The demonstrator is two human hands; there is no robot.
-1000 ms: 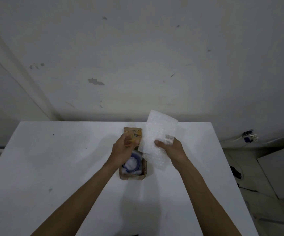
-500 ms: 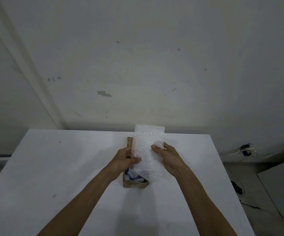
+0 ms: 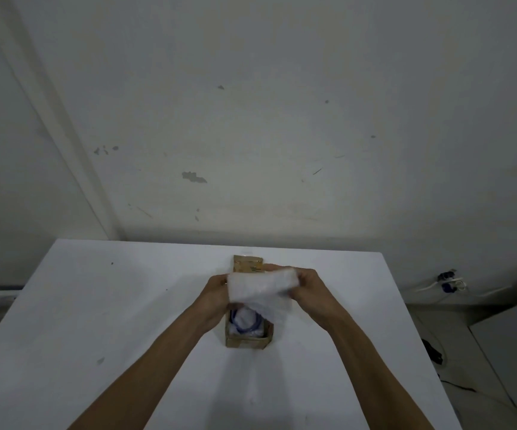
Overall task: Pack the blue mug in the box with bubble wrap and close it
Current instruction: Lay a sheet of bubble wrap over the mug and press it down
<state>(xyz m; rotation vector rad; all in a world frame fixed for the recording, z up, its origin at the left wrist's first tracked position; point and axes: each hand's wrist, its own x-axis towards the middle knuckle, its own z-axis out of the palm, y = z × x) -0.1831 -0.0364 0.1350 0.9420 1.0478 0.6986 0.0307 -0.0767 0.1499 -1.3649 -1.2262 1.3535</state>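
A small brown cardboard box (image 3: 249, 340) stands open in the middle of the white table (image 3: 96, 321), its far flap raised. Inside it I see the blue rim of the mug (image 3: 246, 324) with white wrap around and in it. Just above the box, my left hand (image 3: 215, 294) and my right hand (image 3: 311, 288) both hold a sheet of bubble wrap (image 3: 260, 287), folded into a wide band between them. The sheet hides the far half of the box opening.
A pale wall rises right behind the table's far edge. Cables and a plug (image 3: 446, 282) lie on the floor to the right, beside a grey panel (image 3: 511, 346).
The bubble wrap sheet stood upright and tall before; now it is folded down into a low horizontal band over the box, with both hands gripping its ends.
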